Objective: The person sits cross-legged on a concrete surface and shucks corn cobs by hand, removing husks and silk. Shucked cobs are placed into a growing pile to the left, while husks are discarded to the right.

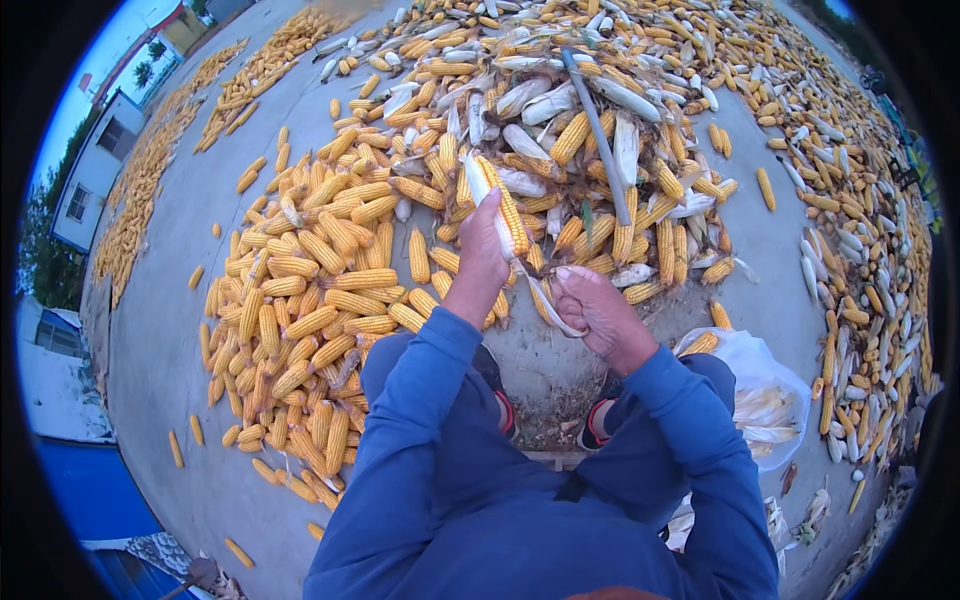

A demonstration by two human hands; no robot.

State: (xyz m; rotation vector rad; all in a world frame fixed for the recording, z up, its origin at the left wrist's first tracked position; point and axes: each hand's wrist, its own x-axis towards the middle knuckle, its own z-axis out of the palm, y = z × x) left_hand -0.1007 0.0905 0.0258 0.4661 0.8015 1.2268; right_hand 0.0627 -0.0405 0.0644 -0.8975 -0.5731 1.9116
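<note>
My left hand (482,244) grips a yellow ear of corn (504,206), tilted with its tip away from me. Pale husk still covers its left side. From the ear's lower end a strip of husk (547,304) hangs down, pulled to the right. My right hand (596,311) is closed on that strip, close to the ear's base. Just beyond both hands lies a pile of ears partly in husk (536,105). To the left of my left hand spreads a heap of bare yellow ears (315,322).
A grey pipe (598,135) lies across the far pile. By my right knee stands a white plastic bag (772,397) with husks in it. More corn (840,202) covers the ground at right, and a long row of ears (154,165) lies at far left. My shoes (596,424) flank the ground below my hands.
</note>
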